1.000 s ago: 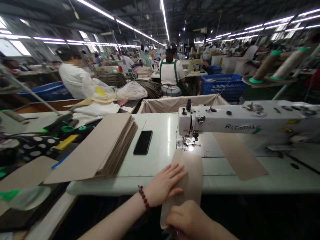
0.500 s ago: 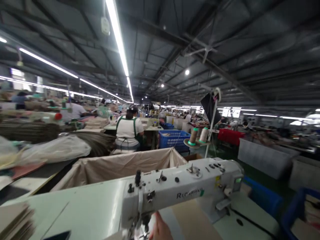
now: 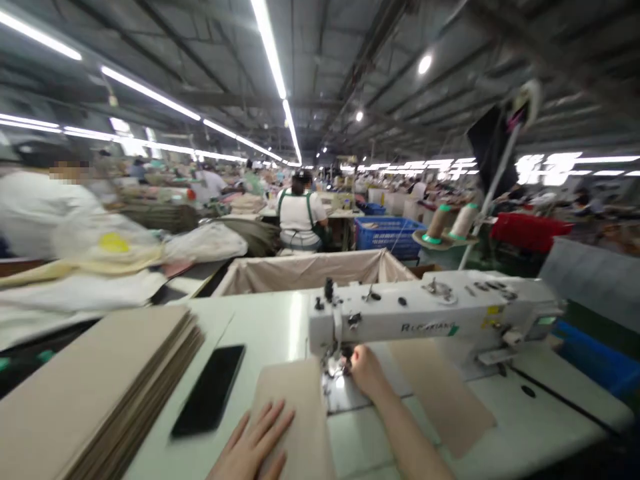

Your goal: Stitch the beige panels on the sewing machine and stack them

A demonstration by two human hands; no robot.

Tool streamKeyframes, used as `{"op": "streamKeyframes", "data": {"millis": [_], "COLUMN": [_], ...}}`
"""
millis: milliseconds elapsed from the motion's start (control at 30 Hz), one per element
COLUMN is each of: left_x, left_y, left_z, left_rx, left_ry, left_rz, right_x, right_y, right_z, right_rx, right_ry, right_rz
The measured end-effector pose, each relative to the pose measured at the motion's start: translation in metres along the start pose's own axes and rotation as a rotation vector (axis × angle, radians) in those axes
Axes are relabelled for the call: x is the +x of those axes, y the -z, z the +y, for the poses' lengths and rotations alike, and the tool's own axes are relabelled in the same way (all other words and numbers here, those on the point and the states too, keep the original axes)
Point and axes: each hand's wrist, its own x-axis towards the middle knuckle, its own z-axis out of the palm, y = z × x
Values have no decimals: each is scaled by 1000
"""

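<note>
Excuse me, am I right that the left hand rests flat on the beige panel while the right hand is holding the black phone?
Not quite: the head view shows the right hand by the needle of the sewing machine, not holding the phone, which lies on the table. The left hand does rest on the beige panel.

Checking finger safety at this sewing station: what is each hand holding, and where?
The left hand lies flat on the lower part of the beige panel, pressing rather than gripping. The right hand, by the sewing machine, shows no clear hold.
</note>
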Motion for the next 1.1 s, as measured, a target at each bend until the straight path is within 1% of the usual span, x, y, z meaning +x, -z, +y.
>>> {"op": "streamKeyframes", "data": {"millis": [33,67,133,267,367,500,600,700,800,867,933,1100], "left_x": [-10,-15,-12,-2,-2,-4,-4,-4,0,8,22,66], "left_y": [11,20,32,38,41,42,41,40,46,55,67,101], "left_z": [8,15,26,34,35,35,34,32,31,31,33,49], "left_rx": [-15,-40,-94,-183,-215,-235,-244,-272,-323,-359,-401,-495], "left_ry": [28,57,84,105,86,75,88,131,157,154,145,119], "left_rz": [-99,-197,-260,-272,-289,-312,-285,-240,-190,-150,-98,115], "right_x": [0,1,2,3,-1,-5,-5,-4,-4,-4,-4,-6], "right_y": [-4,-8,-15,-17,-18,-27,-33,-36,-36,-35,-34,-34], "right_z": [4,9,18,23,21,18,17,16,15,14,12,7], "right_rx": [6,15,31,56,53,27,-2,-31,-49,-58,-68,-107], "right_ry": [-16,-22,-20,-2,-10,-31,-45,-50,-42,-33,-27,-44], "right_rz": [-38,-68,-109,-135,-121,-94,-76,-62,-63,-69,-73,-56]}}
